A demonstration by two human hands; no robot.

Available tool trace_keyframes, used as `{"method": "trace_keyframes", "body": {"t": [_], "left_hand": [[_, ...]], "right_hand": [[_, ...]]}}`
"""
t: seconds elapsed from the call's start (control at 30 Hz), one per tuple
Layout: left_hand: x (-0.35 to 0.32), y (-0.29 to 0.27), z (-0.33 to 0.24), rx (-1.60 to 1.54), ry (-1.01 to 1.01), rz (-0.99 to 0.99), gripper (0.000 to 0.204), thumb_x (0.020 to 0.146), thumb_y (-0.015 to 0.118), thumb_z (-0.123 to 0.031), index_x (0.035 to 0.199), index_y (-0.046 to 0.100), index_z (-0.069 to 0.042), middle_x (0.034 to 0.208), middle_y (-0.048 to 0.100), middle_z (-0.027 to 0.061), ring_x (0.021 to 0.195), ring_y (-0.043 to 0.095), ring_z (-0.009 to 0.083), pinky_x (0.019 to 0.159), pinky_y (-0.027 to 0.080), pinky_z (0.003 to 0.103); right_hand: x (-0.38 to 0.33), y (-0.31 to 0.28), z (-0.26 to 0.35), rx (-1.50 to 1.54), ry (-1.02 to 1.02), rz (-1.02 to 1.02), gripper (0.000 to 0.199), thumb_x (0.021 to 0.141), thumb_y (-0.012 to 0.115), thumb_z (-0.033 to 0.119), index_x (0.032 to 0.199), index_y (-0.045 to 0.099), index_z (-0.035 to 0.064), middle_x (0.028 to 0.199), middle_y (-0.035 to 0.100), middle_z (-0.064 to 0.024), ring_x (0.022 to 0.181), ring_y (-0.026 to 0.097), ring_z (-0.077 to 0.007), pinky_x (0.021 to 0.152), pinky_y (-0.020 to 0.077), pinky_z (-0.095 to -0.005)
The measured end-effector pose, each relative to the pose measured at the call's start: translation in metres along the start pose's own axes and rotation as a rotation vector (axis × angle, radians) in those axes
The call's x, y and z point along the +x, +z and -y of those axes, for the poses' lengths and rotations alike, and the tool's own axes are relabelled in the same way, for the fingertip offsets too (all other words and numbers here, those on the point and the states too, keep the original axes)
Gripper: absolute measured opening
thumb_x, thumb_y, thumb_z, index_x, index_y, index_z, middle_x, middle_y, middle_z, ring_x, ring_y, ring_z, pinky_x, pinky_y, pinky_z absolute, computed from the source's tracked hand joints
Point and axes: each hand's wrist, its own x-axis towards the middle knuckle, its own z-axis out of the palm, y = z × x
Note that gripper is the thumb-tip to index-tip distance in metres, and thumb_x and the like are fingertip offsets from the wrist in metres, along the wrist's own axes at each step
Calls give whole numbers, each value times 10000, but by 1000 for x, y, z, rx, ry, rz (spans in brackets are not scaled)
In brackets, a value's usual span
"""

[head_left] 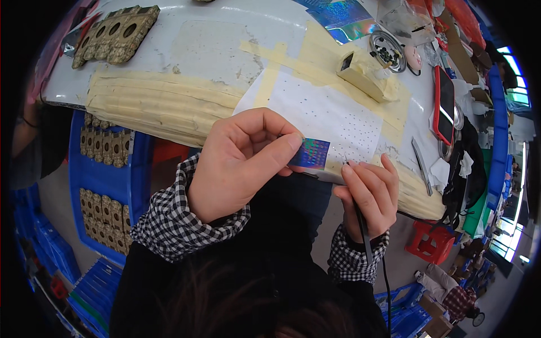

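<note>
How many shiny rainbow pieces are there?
2. A small shiny rainbow square is pinched in the left hand, beside the right hand holding a thin tool. A bigger rainbow sheet lies at the table's far edge. More may be hidden under clutter.

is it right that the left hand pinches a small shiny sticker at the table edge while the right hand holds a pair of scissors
Not quite. The left hand does pinch the small shiny sticker at the table edge, but the right hand holds no scissors: it grips a thin dark pen-like tool with a cord trailing from it. The head view shows this.
</note>
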Motion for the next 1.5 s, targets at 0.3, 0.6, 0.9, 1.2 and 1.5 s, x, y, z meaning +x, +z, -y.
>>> {"method": "trace_keyframes", "body": {"t": [0.3, 0.6, 0.9, 1.2, 1.5], "left_hand": [[1, 0, -2, 17, -11, -1, 117, 879, 536, -123, 885, 538, -6, 782, 635, 75, 685, 626, 127, 585, 486, 206], [2, -1, -1, -1, -30, -8, 116, 881, 531, -116, 891, 539, -1, 777, 637, 79, 662, 630, 127, 573, 488, 204], [1, 1, -3, 11, -47, 14, 142, 870, 560, -132, 892, 558, 9, 784, 643, 86, 671, 629, 123, 588, 488, 206], [0, 0, -6, -14, -60, 62, 135, 873, 566, -116, 919, 574, 11, 805, 627, 44, 696, 582, 69, 614, 477, 197], [0, -2, -3, -11, -38, 72, 146, 872, 568, -120, 925, 587, 15, 825, 628, 45, 718, 583, 70, 620, 479, 199]], "right_hand": [[16, 13, -3, -62, -52, -1, 264, 695, 718, 214, 928, 666, 102, 902, 651, -42, 872, 595, -203, 905, 424, -435], [30, 2, -3, -71, -89, 111, 209, 706, 699, 240, 812, 617, 80, 895, 652, -54, 889, 584, -244, 943, 389, -467], [20, 0, 7, 190, 7, -157, 400, 844, 517, 474, 851, 572, 77, 814, 684, -105, 862, 593, -258, 918, 390, -510], [28, 10, 22, 282, -79, -24, 348, 725, 681, 324, 1025, 641, 152, 942, 671, -6, 957, 567, -205, 946, 371, -437], [25, 18, 21, 309, -34, -32, 345, 727, 683, 302, 1027, 636, 137, 963, 670, -23, 954, 570, -205, 957, 358, -443]]}}
